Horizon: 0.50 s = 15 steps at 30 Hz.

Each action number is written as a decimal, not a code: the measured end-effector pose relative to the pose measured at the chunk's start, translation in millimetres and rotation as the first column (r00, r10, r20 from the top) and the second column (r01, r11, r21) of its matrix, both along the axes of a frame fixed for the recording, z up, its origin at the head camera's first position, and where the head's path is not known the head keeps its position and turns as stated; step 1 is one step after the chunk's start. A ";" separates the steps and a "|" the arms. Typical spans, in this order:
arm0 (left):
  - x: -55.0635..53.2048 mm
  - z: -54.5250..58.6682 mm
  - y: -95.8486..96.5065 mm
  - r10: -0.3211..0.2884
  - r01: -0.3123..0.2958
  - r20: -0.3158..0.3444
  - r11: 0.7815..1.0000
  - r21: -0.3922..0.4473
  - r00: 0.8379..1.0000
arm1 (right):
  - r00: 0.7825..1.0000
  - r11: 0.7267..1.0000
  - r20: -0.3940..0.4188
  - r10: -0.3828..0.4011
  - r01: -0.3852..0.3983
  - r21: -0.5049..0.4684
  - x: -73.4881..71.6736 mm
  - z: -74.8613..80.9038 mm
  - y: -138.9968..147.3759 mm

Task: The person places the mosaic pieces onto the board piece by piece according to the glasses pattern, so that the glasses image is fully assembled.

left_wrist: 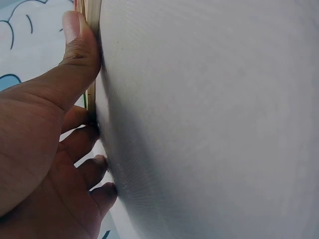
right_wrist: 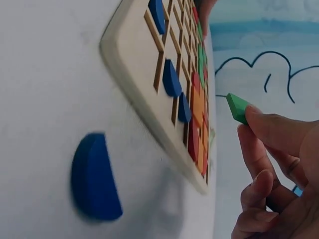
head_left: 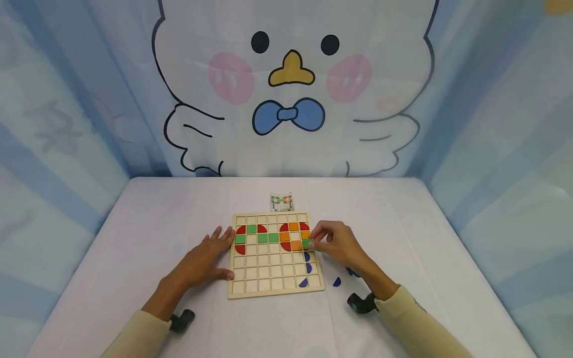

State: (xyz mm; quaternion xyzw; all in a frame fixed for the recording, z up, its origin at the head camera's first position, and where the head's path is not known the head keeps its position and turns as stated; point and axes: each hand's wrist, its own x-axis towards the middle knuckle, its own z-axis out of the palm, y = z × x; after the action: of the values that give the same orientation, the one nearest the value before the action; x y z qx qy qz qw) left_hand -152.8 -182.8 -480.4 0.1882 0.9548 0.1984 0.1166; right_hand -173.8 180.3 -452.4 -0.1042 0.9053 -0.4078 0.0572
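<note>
A wooden grid board [head_left: 275,294] lies on the white table with red, green and orange pieces in its upper rows. My left hand [head_left: 199,263] rests beside it, fingers spread, thumb and fingertips at its left edge. Between thumb and index finger, my right hand [head_left: 338,243] pinches a green block [right_wrist: 238,108]. In the head view that block is over the board's right side, just below an orange square [head_left: 305,234]. From the right wrist, it shows raised off the board. Several blue rounded pieces [head_left: 309,268] sit along the board's right part.
Beyond the board's far edge lies a small pattern card [head_left: 281,202] with green and orange shapes. A loose blue half-round piece [head_left: 337,282] lies on the table right of the board, and more blue pieces [head_left: 351,271] are partly hidden by my right wrist.
</note>
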 end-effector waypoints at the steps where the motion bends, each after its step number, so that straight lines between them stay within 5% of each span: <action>1: -0.1 -0.2 0.0 0.000 0.000 -0.001 1.000 -0.001 1.000 | 1.000 1.000 -0.005 0.013 -0.013 -0.006 -1.5 -0.4 -4.9; 15: 0.4 3.6 1.4 0.004 -0.004 0.017 1.000 -0.008 1.000 | 0.990 0.990 -0.038 0.136 -0.135 0.029 -17.2 -0.4 -79.3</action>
State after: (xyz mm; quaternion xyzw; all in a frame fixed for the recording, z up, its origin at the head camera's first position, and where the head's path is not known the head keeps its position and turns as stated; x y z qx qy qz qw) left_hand -152.4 -181.4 -476.8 0.1843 0.9550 0.1962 0.1250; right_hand -191.0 101.0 -452.8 -0.1731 0.9023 -0.3890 0.0681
